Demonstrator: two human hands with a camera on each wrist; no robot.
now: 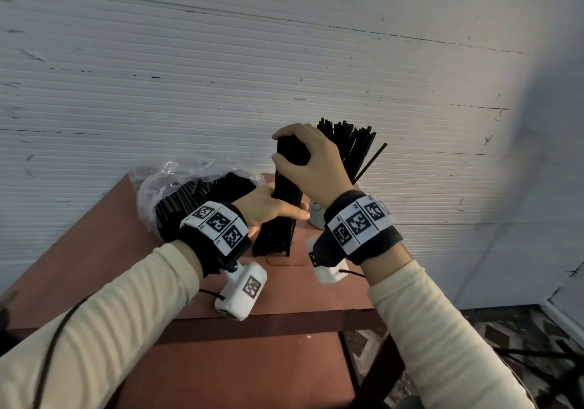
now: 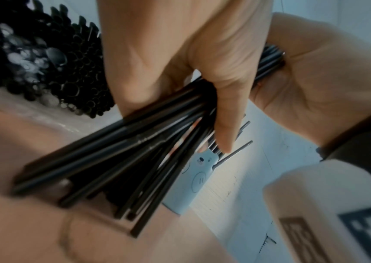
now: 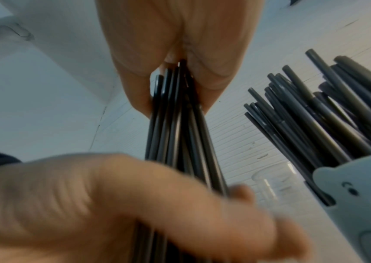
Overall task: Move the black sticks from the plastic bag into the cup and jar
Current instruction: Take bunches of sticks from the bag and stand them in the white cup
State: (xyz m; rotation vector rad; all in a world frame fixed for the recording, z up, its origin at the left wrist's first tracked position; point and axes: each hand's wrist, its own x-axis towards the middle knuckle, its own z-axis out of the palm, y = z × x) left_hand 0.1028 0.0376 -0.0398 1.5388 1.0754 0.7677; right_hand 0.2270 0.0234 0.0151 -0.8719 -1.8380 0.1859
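Bundle [image 1: 286, 200] upright at frame centre, long axis vertical, lower ends on table [image 1: 94, 250]. Right hand [image 1: 311, 159] clenches top; left hand [image 1: 268, 208] grips mid-length. Cup [image 3: 360, 210], already stocked, just right, nearer right hand. Bag [image 1: 177, 187] left.

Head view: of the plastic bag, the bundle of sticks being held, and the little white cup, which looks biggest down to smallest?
1. Plastic bag, partly hidden behind the left hand.
2. Held bundle of sticks.
3. White cup, mostly hidden, so its rank is unsure.
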